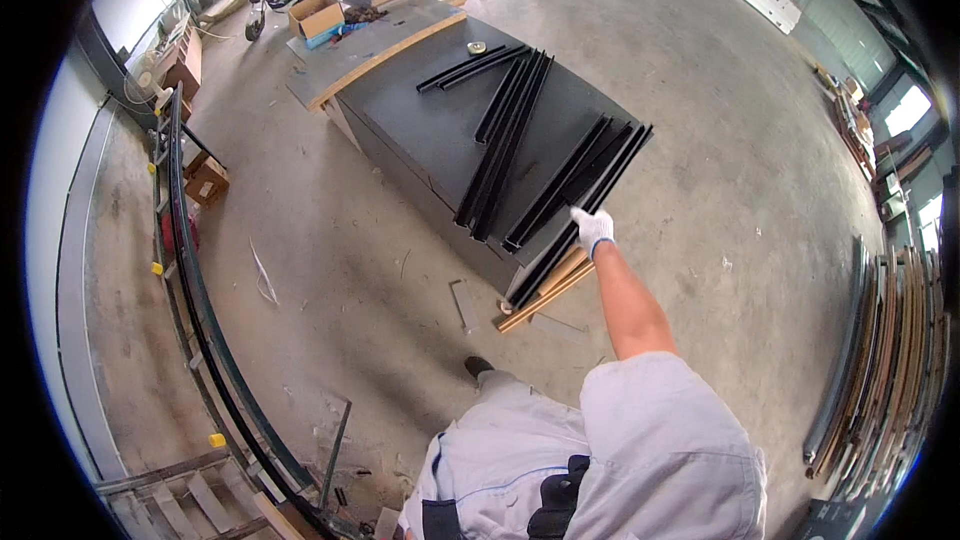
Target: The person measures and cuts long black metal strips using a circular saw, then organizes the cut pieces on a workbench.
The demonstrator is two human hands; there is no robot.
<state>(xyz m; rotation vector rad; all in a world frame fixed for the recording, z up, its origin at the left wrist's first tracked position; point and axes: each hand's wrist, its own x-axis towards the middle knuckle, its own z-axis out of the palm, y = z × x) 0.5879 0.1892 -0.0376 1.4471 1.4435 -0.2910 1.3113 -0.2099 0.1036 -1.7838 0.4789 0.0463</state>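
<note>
My right hand, in a white glove, is closed round a long black metal profile at the table's near right edge. One end of that profile sticks out past the table corner. More black profiles lie just left of it, on a dark grey tabletop. A second bundle of long black profiles rests slantwise in the middle, and shorter black profiles lie farther back. Near these is a small round roll, perhaps tape. My left hand is out of view.
Wooden strips stand by the table's near corner. A long dark metal frame with yellow pieces runs along the left. Stacked long bars are at the right wall. An open cardboard box sits at the back left.
</note>
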